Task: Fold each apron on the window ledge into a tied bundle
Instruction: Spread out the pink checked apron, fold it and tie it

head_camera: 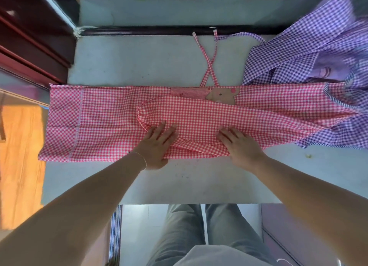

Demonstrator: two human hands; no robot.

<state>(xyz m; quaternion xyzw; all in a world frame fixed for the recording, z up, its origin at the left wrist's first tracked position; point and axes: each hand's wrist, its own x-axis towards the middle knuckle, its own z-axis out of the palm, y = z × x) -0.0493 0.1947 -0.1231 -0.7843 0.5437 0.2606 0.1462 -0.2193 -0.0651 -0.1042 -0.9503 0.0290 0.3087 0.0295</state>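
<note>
Both the left hand (157, 144) and right hand (242, 146) press flat, fingers straight, on the pink apron (103, 118).

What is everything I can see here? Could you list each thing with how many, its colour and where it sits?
pink apron: one, pink and white check, spread across the middle of the ledge, folded into a long strip
apron straps: two, pink check, crossed, running from the pink apron toward the window
purple apron: one, purple and white check, heaped at the right, overlapping the pink apron's right end
window ledge: one, pale grey, under both aprons
wooden floor: orange-brown, at the left below the ledge
left hand: one, flat on the pink apron's near edge
right hand: one, flat on the pink apron, beside the left
</note>
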